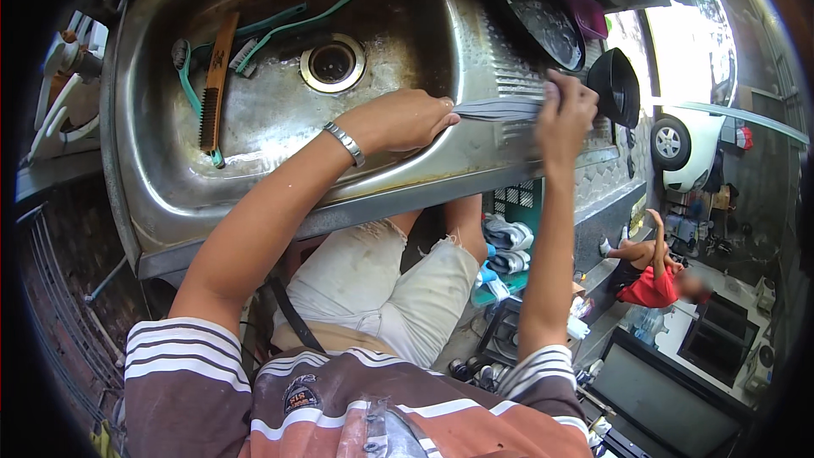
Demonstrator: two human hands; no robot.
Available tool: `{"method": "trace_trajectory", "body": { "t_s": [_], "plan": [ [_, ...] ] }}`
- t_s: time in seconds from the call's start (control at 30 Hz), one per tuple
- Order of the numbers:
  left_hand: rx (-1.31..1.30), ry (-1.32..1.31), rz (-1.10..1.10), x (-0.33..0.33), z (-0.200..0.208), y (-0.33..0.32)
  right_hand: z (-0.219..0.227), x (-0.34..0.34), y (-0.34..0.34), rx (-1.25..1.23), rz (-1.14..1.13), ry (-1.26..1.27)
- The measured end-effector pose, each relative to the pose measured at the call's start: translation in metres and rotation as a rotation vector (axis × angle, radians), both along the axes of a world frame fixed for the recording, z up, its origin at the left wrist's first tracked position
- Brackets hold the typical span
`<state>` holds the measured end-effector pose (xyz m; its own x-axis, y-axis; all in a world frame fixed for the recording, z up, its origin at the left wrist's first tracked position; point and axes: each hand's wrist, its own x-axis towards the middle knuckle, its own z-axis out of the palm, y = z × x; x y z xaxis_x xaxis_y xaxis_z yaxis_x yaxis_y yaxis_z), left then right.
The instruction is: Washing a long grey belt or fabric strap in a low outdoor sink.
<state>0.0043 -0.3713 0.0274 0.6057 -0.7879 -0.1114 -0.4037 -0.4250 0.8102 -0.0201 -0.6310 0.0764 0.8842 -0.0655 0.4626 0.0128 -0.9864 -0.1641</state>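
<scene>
A grey fabric strip with dark lengthwise lines runs taut between my two hands, above the ridged drainboard. My left hand, a metal-band watch at its wrist, is closed on the strip's left end over the sink's front rim. At the other end, my right hand is closed around it, slightly blurred by motion. In the steel sink basin, left of my hands, lie a wooden wire brush and several teal-handled brushes.
Behind my right hand, a large dark pan, a pink container and a black bowl stand on the drainboard. Shoes sit below the sink's edge. Farther right are a seated person in red and a white car.
</scene>
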Motion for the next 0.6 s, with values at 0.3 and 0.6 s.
{"method": "trace_trajectory", "body": {
  "t_s": [0.3,0.6],
  "plan": [
    [-0.081,-0.059,-0.021,0.005,0.001,-0.003,-0.006,0.006,-0.045,-0.171,-0.332,0.046],
    [-0.026,-0.077,-0.035,0.004,-0.002,-0.002,-0.021,-0.024,0.029,-0.015,0.190,-0.012]
  ]
}}
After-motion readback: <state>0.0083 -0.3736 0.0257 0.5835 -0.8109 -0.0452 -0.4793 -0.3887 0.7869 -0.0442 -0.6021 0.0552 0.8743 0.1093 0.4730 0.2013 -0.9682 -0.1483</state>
